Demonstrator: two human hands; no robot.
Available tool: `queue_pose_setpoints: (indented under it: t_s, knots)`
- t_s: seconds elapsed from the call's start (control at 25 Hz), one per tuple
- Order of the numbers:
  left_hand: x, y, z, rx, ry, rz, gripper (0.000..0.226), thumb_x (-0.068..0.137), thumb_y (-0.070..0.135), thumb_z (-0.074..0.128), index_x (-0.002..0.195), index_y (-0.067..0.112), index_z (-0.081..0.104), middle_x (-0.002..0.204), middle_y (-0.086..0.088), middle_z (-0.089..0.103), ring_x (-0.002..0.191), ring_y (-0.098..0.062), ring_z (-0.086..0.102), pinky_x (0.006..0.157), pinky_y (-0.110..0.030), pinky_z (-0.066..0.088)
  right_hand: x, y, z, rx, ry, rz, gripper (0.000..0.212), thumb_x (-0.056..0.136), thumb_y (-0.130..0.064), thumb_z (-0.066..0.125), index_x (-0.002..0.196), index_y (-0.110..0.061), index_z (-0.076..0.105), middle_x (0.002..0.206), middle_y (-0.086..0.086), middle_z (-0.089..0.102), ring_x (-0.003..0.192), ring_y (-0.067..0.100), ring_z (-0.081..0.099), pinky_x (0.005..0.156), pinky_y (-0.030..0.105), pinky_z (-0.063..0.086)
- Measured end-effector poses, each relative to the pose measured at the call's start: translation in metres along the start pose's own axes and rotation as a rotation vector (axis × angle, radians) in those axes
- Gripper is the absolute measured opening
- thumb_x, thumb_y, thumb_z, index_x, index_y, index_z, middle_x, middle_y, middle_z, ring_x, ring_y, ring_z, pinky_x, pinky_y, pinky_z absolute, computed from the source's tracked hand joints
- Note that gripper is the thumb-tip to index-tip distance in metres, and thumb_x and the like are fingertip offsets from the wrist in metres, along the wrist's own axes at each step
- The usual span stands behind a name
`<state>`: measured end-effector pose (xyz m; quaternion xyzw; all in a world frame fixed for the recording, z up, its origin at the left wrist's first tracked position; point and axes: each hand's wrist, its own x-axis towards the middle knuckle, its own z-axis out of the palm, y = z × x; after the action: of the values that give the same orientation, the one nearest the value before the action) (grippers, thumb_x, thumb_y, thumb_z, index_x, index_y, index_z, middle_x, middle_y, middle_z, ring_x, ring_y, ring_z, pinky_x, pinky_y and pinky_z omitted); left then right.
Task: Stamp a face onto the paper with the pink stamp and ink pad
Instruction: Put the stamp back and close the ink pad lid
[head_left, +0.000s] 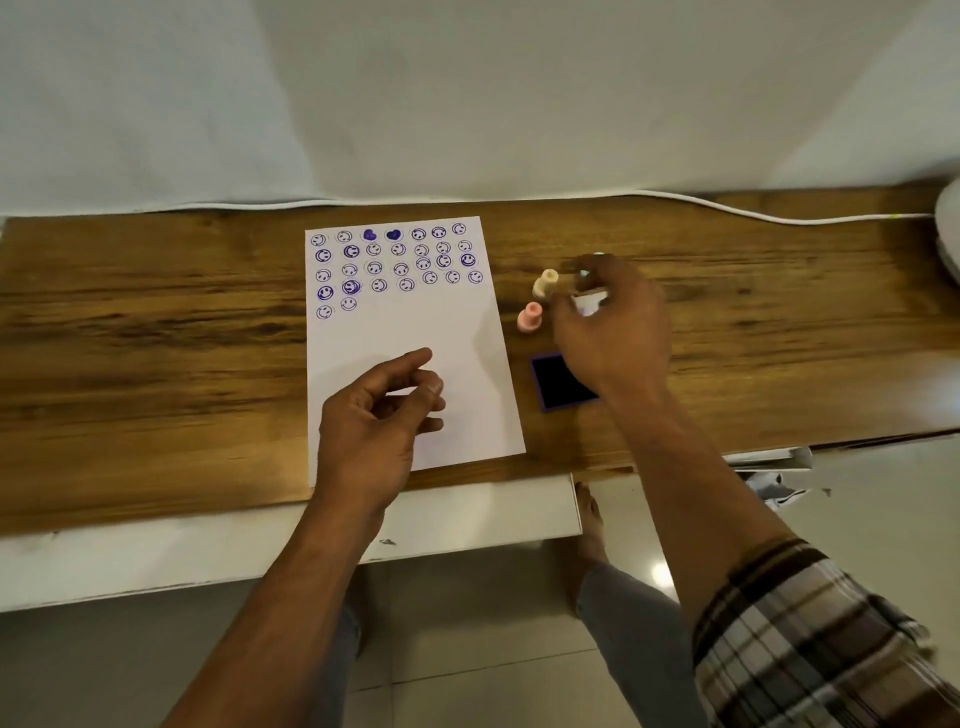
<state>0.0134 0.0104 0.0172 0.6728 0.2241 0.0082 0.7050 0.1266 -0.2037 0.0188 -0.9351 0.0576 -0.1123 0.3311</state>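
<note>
A white paper (410, 332) lies on the wooden desk, its upper part covered with several purple smiley prints and two hearts. The pink stamp (530, 316) stands upright just right of the paper. A cream stamp (545, 283) stands behind it. The purple ink pad (558, 382) lies open nearer the front edge, partly hidden by my right wrist. My right hand (613, 322) hovers just right of the two stamps with fingers curled and apart, holding nothing. My left hand (376, 415) rests loosely over the paper's lower part, fingers apart.
The wooden desk (156, 338) ends at a white front ledge (260, 545). A white cable (727, 210) runs along the back edge. Something small and white (589, 301) lies behind my right hand's fingers. A white object (948, 228) sits at the far right.
</note>
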Motion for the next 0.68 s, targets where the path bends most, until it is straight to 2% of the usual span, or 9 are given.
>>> queue_pose_setpoints:
  t_s: [0.08,0.16,0.24,0.4,0.56,0.68]
  knots:
    - [0.003,-0.001,-0.003,-0.025,0.038,0.000,0.028,0.095,0.014,0.073,0.118,0.028,0.078,0.095,0.012,0.079,0.088,-0.019,0.077,0.073,-0.026,0.064,0.012,0.018,-0.010,-0.136,0.020,0.110,0.065,0.084,-0.057,0.072,0.140,-0.030,0.053,0.137,0.002,0.061,0.125,0.027,0.053,0.096,0.046,0.052]
    - [0.005,-0.003,-0.005,-0.047,0.062,-0.002,0.029,0.095,0.013,0.073,0.119,0.027,0.078,0.094,0.013,0.078,0.086,-0.019,0.077,0.072,-0.025,0.063,0.018,0.031,-0.015,-0.268,-0.093,0.237,0.092,0.081,-0.063,0.075,0.153,-0.024,0.035,0.153,0.012,0.045,0.139,0.034,0.042,0.107,0.051,0.045]
    - [0.006,-0.004,-0.004,-0.043,0.063,-0.001,0.029,0.096,0.013,0.072,0.120,0.028,0.078,0.095,0.014,0.078,0.087,-0.018,0.077,0.071,-0.024,0.063,0.018,0.036,-0.013,-0.310,-0.172,0.293,0.109,0.078,-0.070,0.074,0.159,-0.018,0.022,0.159,0.017,0.037,0.145,0.038,0.035,0.112,0.054,0.040]
    - [0.005,-0.004,-0.002,-0.061,0.056,-0.004,0.029,0.095,0.013,0.072,0.121,0.027,0.078,0.094,0.010,0.077,0.085,-0.019,0.077,0.070,-0.024,0.062,0.016,0.031,-0.009,-0.346,-0.155,0.251,0.109,0.080,-0.071,0.072,0.159,-0.015,0.022,0.158,0.017,0.041,0.145,0.038,0.037,0.113,0.052,0.040]
    - [0.007,-0.003,-0.003,-0.072,0.067,0.007,0.030,0.096,0.011,0.072,0.122,0.024,0.077,0.093,0.008,0.076,0.082,-0.017,0.076,0.069,-0.022,0.061,0.004,0.019,-0.029,-0.212,-0.036,0.279,0.105,0.077,-0.068,0.074,0.157,-0.016,0.027,0.154,0.013,0.045,0.141,0.034,0.041,0.110,0.052,0.044]
    - [0.005,-0.002,-0.002,-0.077,0.076,0.005,0.030,0.096,0.011,0.071,0.123,0.024,0.076,0.096,0.004,0.076,0.082,-0.017,0.076,0.070,-0.024,0.061,-0.034,0.007,-0.039,-0.203,-0.030,0.264,0.106,0.074,-0.072,0.072,0.154,-0.017,0.028,0.154,0.012,0.043,0.141,0.034,0.041,0.112,0.052,0.043]
